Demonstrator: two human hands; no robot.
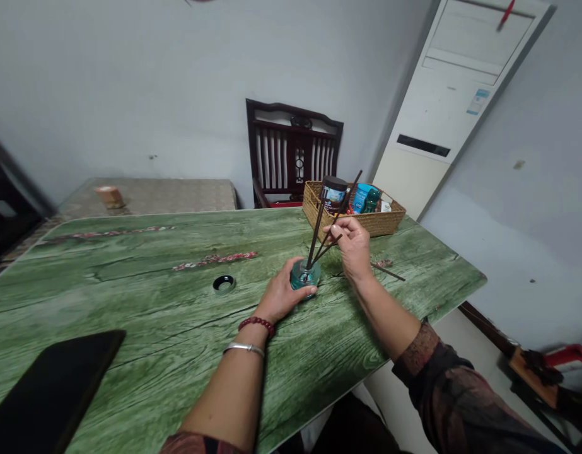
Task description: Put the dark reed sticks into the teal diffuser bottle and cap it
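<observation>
Reed diffuser bottle [304, 275] of blue-green glass stands on the green wood-grain table [130, 302], its lower body wrapped by the left hand [284, 291], seemingly to steady it against the leaning sticks. The right hand [353, 248] pinches narrowly on dark reed sticks [327, 236] that fan out from the bottle's neck, apparently keeping them gathered. A loose reed [388, 272] lies near that wrist, a black cap [223, 284] sits farther left, and a wicker basket [380, 221] stands behind.

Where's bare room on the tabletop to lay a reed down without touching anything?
Bare tabletop lies between the black ring and the black slab, and left of the left hand. It's crowded around the glass bottle, the right hand, the wicker basket and the loose stick.
</observation>
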